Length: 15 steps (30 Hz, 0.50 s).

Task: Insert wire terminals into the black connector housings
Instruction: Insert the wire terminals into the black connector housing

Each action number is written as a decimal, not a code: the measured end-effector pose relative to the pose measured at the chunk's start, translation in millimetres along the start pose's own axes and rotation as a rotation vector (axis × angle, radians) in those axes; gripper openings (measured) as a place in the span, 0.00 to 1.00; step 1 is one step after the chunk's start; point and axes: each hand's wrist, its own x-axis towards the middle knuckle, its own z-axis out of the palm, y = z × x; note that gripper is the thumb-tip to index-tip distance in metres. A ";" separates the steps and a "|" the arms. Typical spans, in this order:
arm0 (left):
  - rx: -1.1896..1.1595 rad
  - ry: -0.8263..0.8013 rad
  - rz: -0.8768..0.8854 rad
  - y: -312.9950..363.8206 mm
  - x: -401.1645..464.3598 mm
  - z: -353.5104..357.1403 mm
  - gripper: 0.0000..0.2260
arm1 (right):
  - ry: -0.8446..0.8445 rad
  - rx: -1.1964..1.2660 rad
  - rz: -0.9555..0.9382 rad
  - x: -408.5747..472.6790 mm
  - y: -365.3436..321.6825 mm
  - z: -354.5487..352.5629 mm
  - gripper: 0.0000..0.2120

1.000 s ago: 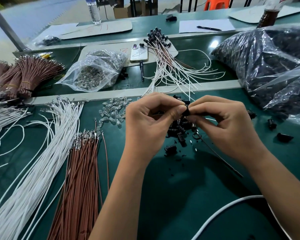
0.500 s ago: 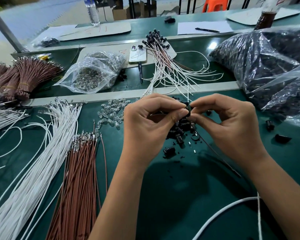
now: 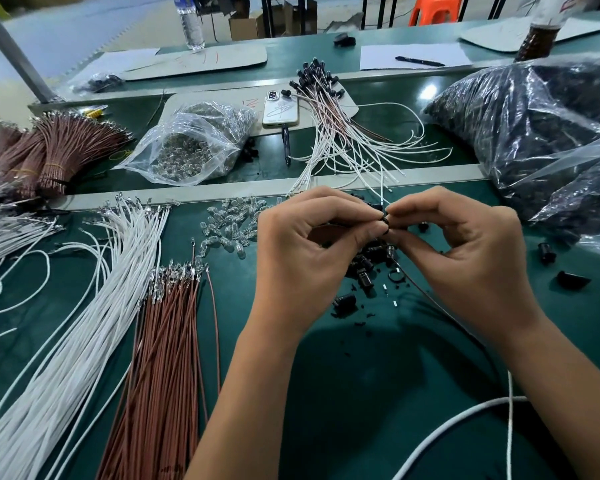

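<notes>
Fingertips of your left hand (image 3: 312, 251) and right hand (image 3: 465, 251) meet over the green surface (image 3: 343, 393), both pinching one small black connector housing (image 3: 384, 221) between thumb and forefinger; a thin brown wire (image 3: 430, 296) trails from it down under your right wrist. Just below your hands lies a loose heap of black housings (image 3: 364, 265), with stray ones (image 3: 568, 280) further right. Left of your left hand sit clear bulbs (image 3: 229, 226), then a bundle of brown wires (image 3: 163, 358) and, beside it, a bundle of white wires (image 3: 84, 323), metal terminals pointing away from you. Beyond a pale strip lie finished wire assemblies (image 3: 333, 133), a phone (image 3: 280, 109), a clear bag of parts (image 3: 191, 147) and tied brown bundles (image 3: 59, 150). Big plastic bags of black parts (image 3: 534, 133) fill the right side. Further off, a second surface carries paper (image 3: 413, 57), a pen (image 3: 419, 61) and a water bottle (image 3: 191, 22); an orange stool (image 3: 433, 10) stands behind.
</notes>
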 end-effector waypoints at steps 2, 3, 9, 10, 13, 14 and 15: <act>-0.010 0.004 -0.004 0.3 -0.1 0.3 0.04 | -0.001 -0.026 -0.013 0.6 -3.0 -0.6 0.09; -0.017 0.005 -0.006 0.8 -0.1 0.5 0.05 | -0.001 -0.038 -0.019 0.9 -4.5 -0.7 0.09; -0.016 -0.005 0.011 2.2 0.3 0.2 0.04 | -0.019 -0.096 -0.055 1.5 -9.2 -0.4 0.10; -0.015 -0.007 0.012 2.4 0.2 0.4 0.04 | -0.022 -0.102 -0.059 1.5 -9.5 -0.5 0.10; -0.002 -0.012 0.011 3.5 -0.4 1.2 0.04 | -0.033 -0.122 -0.076 1.5 -10.3 -0.6 0.10; 0.001 -0.013 0.010 3.8 -0.4 1.3 0.04 | -0.035 -0.128 -0.083 1.6 -10.4 -0.9 0.10; 0.004 -0.014 0.012 4.2 -0.4 1.3 0.04 | -0.036 -0.135 -0.090 1.6 -10.4 -1.1 0.10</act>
